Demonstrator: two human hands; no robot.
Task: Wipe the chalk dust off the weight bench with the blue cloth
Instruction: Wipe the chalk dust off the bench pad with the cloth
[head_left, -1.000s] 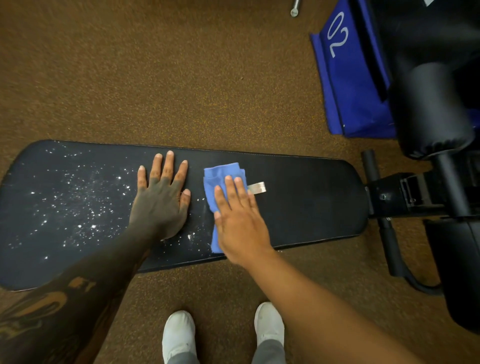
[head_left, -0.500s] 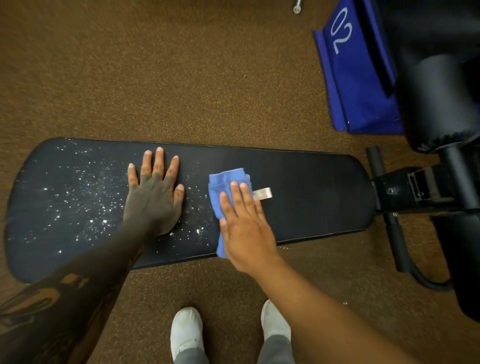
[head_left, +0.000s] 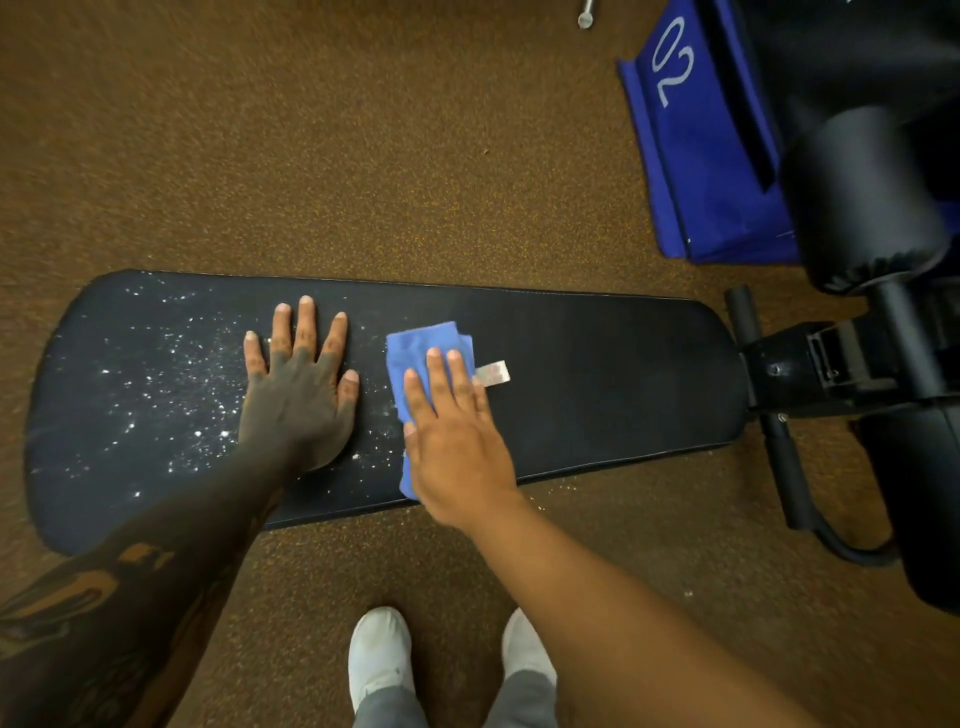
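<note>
A long black weight bench pad (head_left: 597, 384) lies across the view on brown carpet. White chalk dust (head_left: 171, 395) speckles its left half; the right half looks dark and plain. My left hand (head_left: 298, 395) rests flat on the pad with fingers spread, among the specks. My right hand (head_left: 452, 441) presses flat on a folded blue cloth (head_left: 415, 348) near the pad's middle. A small white tag (head_left: 493, 373) sticks out of the cloth to the right.
The bench's black frame and round bolster (head_left: 862, 208) stand at the right. A blue fabric bag marked 02 (head_left: 696, 135) lies at the upper right. A metal bolt (head_left: 586, 15) lies at the top edge. My white shoes (head_left: 379, 660) stand just below the pad.
The right hand and cloth have slid slightly away from the left hand, then drawn a little toward the near edge. The left hand has stayed flat on the pad.
</note>
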